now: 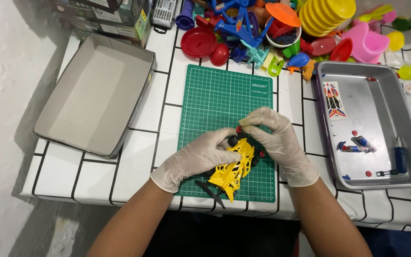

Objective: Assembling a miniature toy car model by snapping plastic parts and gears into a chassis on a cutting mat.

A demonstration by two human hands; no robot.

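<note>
Assembly step, by the look: left hand point(193, 159) closed around yellow toy car point(234, 166) on green cutting mat point(215, 100), right hand point(274, 138) pinching small red part point(239, 129) at its front; seating it likely needs steady alignment.

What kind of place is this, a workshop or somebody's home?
Probably a home hobby table rather than a workshop. A green cutting mat lies on a grid-patterned tablecloth, a pile of bright plastic toys fills the back, and a metal tray holds small parts.
</note>
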